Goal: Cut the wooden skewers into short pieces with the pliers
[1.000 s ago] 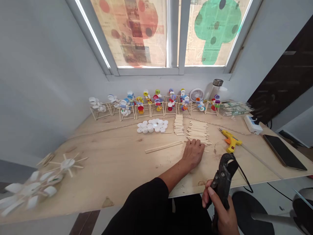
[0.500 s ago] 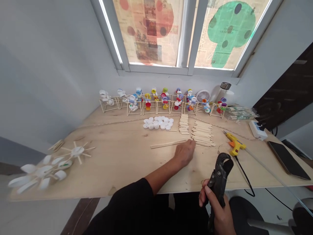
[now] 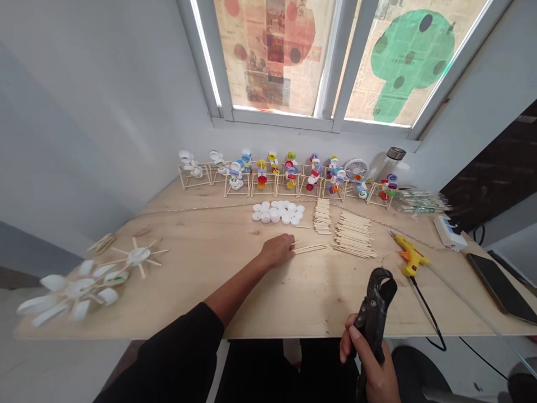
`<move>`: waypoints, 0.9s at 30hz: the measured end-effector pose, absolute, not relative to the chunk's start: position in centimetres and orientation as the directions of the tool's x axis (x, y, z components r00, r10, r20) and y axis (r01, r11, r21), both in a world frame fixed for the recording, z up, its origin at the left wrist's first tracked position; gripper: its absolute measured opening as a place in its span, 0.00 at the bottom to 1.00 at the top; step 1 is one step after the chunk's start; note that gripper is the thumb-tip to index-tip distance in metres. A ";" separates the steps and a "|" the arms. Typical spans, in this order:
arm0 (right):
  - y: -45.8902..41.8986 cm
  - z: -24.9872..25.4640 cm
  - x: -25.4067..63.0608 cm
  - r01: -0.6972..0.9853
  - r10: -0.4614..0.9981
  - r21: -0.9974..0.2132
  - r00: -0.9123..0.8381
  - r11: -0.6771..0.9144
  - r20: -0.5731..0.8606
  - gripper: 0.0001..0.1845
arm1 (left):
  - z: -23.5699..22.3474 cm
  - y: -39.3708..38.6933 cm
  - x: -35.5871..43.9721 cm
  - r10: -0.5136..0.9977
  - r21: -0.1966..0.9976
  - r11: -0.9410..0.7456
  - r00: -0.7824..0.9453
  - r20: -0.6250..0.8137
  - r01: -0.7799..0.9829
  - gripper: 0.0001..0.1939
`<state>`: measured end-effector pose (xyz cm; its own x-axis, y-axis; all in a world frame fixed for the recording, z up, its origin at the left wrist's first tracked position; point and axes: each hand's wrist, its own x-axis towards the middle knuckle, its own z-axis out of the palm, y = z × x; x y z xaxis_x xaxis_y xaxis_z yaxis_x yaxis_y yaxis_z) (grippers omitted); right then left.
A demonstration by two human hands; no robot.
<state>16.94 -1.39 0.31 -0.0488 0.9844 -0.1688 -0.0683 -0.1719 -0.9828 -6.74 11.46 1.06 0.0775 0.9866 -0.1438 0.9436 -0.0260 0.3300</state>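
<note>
Two hands are seen in the head view. The left hand (image 3: 276,251), with a black sleeve (image 3: 176,355) drawn over the upper arm, is laid on a plywood tabletop (image 3: 210,280), its fingers held together and slightly curled. Just beside its fingertips lie a few loose wooden sticks (image 3: 310,248), though whether one is pinched cannot be told. The right hand (image 3: 369,364) is held at the table's near edge, clamped around the handles of black metal cutting pliers (image 3: 373,305), whose jaws are closed and pointed upward. A yellow hot glue gun (image 3: 411,256) is lying to the right of the pliers, with its black cord (image 3: 428,319) trailing over the edge. Farther back, two stacks of flat wooden craft sticks (image 3: 351,235) are placed beside a cluster of white bottle caps (image 3: 274,212). Along the wall, a row of stick frames (image 3: 237,184) carrying coloured bottle-cap spinners is lined up. A small white fan (image 3: 356,169), a glass bottle (image 3: 392,163) and a bagged bundle of sticks (image 3: 419,201) are set at its right end. A power strip (image 3: 450,233) and a smartphone (image 3: 501,288) are placed at the right, while a blurred white wheel (image 3: 79,291) is seen at the left.
</note>
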 end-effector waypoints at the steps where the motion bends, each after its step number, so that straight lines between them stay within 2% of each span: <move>1: -1.4 0.2 16.8 -0.074 0.984 -0.981 -0.039 -0.178 -0.175 0.16 | 1.0 11.4 -6.8 0.987 0.345 -0.025 0.079 -0.141 0.938 0.02; 8: -1.3 -0.4 16.7 -0.060 0.978 -0.977 -0.063 -0.203 -0.199 0.16 | 1.4 10.4 -7.5 0.997 0.459 0.014 0.025 -0.080 0.888 0.01; 12: -1.2 -0.6 16.4 -0.038 0.980 -0.982 -0.073 -0.186 -0.183 0.16 | 2.1 8.9 -8.7 0.996 0.530 0.084 -0.079 -0.031 0.844 0.06; 13: -1.1 -0.6 16.3 -0.034 0.981 -0.983 -0.077 -0.179 -0.176 0.16 | 2.2 8.4 -9.0 0.994 0.578 0.092 -0.108 -0.006 0.811 0.08; 15: -1.0 -0.4 16.0 -0.028 0.982 -0.985 -0.088 -0.169 -0.166 0.16 | 2.4 7.5 -9.4 0.983 0.740 0.073 -0.174 0.061 0.668 0.09; 18: -0.9 0.0 15.8 -0.023 0.980 -0.985 -0.111 -0.168 -0.165 0.15 | 2.4 6.1 -9.2 0.946 0.943 -0.038 -0.292 0.141 0.332 0.09; 23: -0.8 0.6 15.9 0.019 0.966 -0.984 -0.186 -0.178 -0.179 0.13 | 1.5 4.5 -7.5 0.905 0.982 -0.184 -0.382 0.188 0.046 0.07; 27: -1.0 0.4 16.2 0.023 0.969 -0.987 -0.188 -0.160 -0.162 0.11 | 0.3 3.9 -6.0 0.910 0.978 -0.203 -0.358 0.207 0.048 0.07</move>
